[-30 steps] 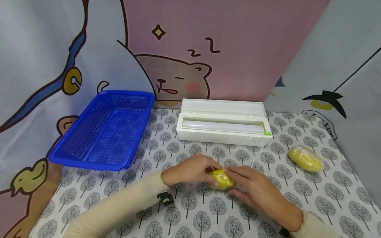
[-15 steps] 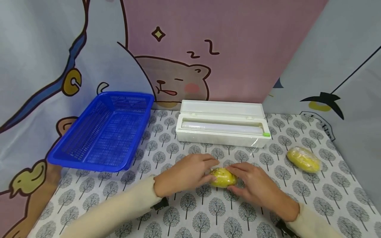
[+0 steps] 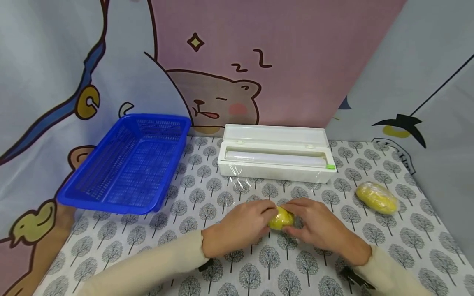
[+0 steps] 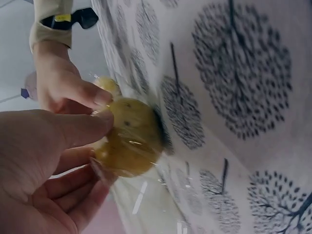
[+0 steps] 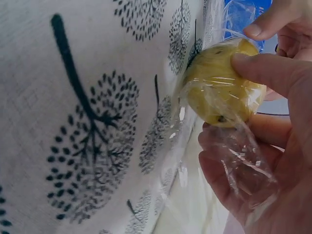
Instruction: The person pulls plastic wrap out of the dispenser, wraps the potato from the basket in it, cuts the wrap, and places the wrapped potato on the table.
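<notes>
Head view: The left hand (image 3: 242,222) and the right hand (image 3: 320,222) are gripping a yellow rounded item (image 3: 280,218) from opposite sides at the near middle of the counter (image 3: 177,279). The fingers of both hands are clamping on the item. Behind them, a white box (image 3: 277,172) is sitting with its lid (image 3: 274,134) raised; a white roll (image 3: 274,158) is lying inside, and a green tab (image 3: 331,167) is sitting at the right end of the front edge. A film-wrapped yellow item (image 3: 377,197) is lying to the right. A blue basket (image 3: 107,207) is standing at the left, well apart from the hands.

Left wrist view: The left thumb is pressing on the item, with the other fingers curling below. A black strap (image 4: 68,19) is encircling the right sleeve (image 4: 48,36).

Right wrist view: The right thumb is bearing on the item. Loose clear film (image 5: 239,161) is covering the item and trailing across the right fingers.
</notes>
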Demonstrator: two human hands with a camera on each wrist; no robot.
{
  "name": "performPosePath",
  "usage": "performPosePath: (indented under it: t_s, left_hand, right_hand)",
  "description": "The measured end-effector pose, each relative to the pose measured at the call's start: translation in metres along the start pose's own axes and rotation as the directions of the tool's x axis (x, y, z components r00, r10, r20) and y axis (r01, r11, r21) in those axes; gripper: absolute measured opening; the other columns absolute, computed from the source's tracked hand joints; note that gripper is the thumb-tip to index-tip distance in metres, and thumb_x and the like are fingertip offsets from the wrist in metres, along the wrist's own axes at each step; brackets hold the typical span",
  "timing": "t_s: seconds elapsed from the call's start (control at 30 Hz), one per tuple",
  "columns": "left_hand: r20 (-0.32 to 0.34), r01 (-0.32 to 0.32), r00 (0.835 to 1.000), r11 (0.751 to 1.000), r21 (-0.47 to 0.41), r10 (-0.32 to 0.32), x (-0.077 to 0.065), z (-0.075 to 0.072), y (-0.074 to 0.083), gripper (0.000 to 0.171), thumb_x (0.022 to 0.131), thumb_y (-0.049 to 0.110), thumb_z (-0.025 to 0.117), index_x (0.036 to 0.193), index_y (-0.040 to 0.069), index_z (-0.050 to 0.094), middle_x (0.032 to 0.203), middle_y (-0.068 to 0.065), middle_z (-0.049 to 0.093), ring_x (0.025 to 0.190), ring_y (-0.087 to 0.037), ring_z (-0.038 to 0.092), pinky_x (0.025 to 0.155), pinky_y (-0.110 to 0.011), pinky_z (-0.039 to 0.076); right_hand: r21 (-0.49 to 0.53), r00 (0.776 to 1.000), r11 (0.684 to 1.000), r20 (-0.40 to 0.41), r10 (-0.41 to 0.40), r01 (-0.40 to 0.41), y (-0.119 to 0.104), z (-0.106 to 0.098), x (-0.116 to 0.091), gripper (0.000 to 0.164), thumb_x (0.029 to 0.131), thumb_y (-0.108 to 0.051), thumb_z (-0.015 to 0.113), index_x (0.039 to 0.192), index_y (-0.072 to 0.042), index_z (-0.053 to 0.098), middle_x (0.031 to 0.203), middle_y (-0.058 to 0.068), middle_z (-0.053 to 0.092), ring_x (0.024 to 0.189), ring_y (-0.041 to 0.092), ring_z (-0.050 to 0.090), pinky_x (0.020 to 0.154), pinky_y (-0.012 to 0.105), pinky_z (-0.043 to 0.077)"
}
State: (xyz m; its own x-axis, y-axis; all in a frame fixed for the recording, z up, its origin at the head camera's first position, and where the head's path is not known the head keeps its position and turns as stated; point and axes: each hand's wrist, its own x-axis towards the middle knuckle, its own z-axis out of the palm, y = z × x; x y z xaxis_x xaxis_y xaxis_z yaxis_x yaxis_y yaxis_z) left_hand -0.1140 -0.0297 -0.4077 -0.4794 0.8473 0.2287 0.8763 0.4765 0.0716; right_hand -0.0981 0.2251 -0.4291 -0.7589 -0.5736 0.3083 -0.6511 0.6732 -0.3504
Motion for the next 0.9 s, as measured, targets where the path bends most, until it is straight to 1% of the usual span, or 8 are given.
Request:
performPosePath:
  t_s: [0.1,0.23,0.4,0.47,0.53,0.67,0.9]
  left_hand:
    - [0.007,0.019,1.0,0.998,-0.067,-0.018,0.003,0.002,-0.007,0.047,0.096,0.025,0.089,0.136,0.005,0.073,0.134,-0.008,0.073,0.121,-0.019,0.072,0.108,-0.023,0.053]
    - [0.029,0.048,0.999,0.984,-0.171,-0.044,0.007,0.002,-0.016,0.045,0.098,0.023,0.087,0.136,0.003,0.074,0.133,-0.01,0.075,0.118,-0.019,0.073,0.104,-0.019,0.053]
    - [0.079,0.094,0.994,0.958,-0.272,-0.076,0.01,0.002,-0.028,0.046,0.099,0.023,0.086,0.137,0.003,0.073,0.135,-0.011,0.075,0.117,-0.018,0.074,0.1,-0.016,0.054]
    - [0.084,0.095,0.994,0.945,-0.313,-0.072,0.011,0.002,-0.032,0.044,0.099,0.021,0.086,0.136,0.002,0.074,0.133,-0.012,0.076,0.113,-0.018,0.075,0.097,-0.015,0.055]
    - [0.09,0.1,0.993,0.929,-0.357,-0.073,0.013,0.003,-0.036,0.041,0.099,0.02,0.085,0.135,0.002,0.074,0.129,-0.012,0.077,0.109,-0.017,0.076,0.094,-0.013,0.054]
    - [0.116,0.13,0.989,0.894,-0.428,-0.088,0.017,0.004,-0.043,0.038,0.1,0.015,0.084,0.134,0.003,0.075,0.125,-0.01,0.079,0.102,-0.013,0.075,0.087,-0.01,0.053]
    - [0.171,0.16,0.981,0.867,-0.472,-0.088,0.022,0.004,-0.053,0.041,0.103,0.014,0.079,0.141,0.001,0.071,0.125,-0.012,0.079,0.091,-0.008,0.072,0.082,-0.012,0.055]
  right_hand:
    - [0.018,1.0,1.0,0.011,0.003,-0.003,0.004,0.001,0.0,0.056,0.082,-0.025,0.098,0.128,0.001,0.078,0.124,0.017,0.078,0.11,0.033,0.077,0.093,0.052,0.065]
    - [-0.012,1.0,1.0,-0.016,-0.01,0.01,0.007,0.002,-0.001,0.062,0.082,-0.03,0.098,0.131,0.0,0.076,0.127,0.017,0.076,0.111,0.034,0.076,0.092,0.053,0.065]
    - [-0.085,0.994,0.995,-0.093,-0.066,0.058,0.007,0.002,0.0,0.07,0.075,-0.035,0.101,0.133,-0.003,0.075,0.129,0.013,0.075,0.113,0.032,0.074,0.091,0.053,0.065]
    - [-0.111,0.99,0.991,-0.112,-0.089,0.077,0.006,0.002,0.002,0.071,0.073,-0.033,0.102,0.132,-0.004,0.076,0.128,0.012,0.074,0.112,0.031,0.074,0.09,0.051,0.065]
    - [-0.132,0.988,0.987,-0.114,-0.102,0.087,0.004,0.002,0.003,0.072,0.072,-0.031,0.104,0.132,-0.004,0.076,0.127,0.01,0.074,0.11,0.029,0.074,0.088,0.049,0.066]
    - [-0.154,0.992,0.986,-0.093,-0.084,0.069,0.001,0.004,0.006,0.073,0.072,-0.028,0.104,0.133,-0.001,0.074,0.125,0.012,0.074,0.107,0.029,0.074,0.085,0.047,0.067]
    - [-0.121,0.997,0.992,-0.064,-0.031,0.023,0.005,0.006,0.01,0.068,0.079,-0.026,0.1,0.134,0.002,0.072,0.123,0.018,0.075,0.103,0.033,0.076,0.083,0.048,0.067]
